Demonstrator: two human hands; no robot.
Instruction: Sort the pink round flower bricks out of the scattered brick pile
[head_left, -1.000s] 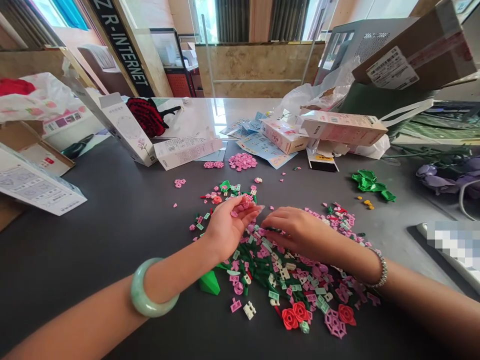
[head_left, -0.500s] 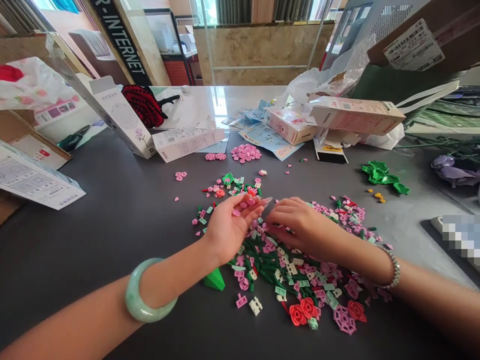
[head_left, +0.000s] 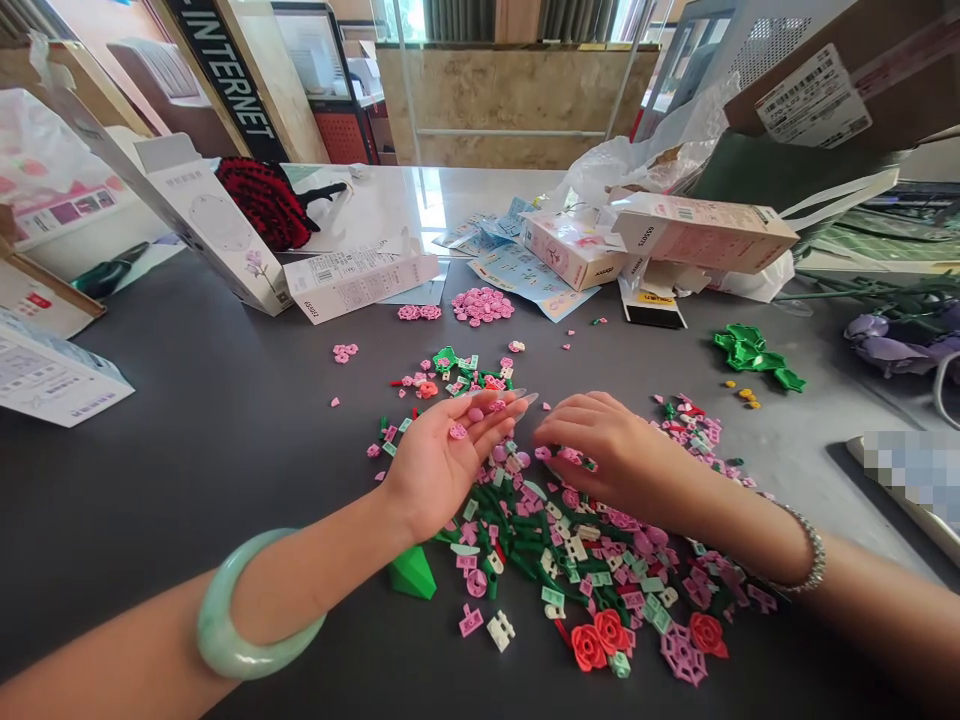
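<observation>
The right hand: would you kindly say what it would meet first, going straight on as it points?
Probably the left hand, across from the right hand; depth is unclear, so loose lilac pieces between might come first.

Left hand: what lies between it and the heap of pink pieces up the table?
In the head view, a loose cluster of small green, pink and red pieces nearer the left hand, then dark tabletop up to the pink heap.
</observation>
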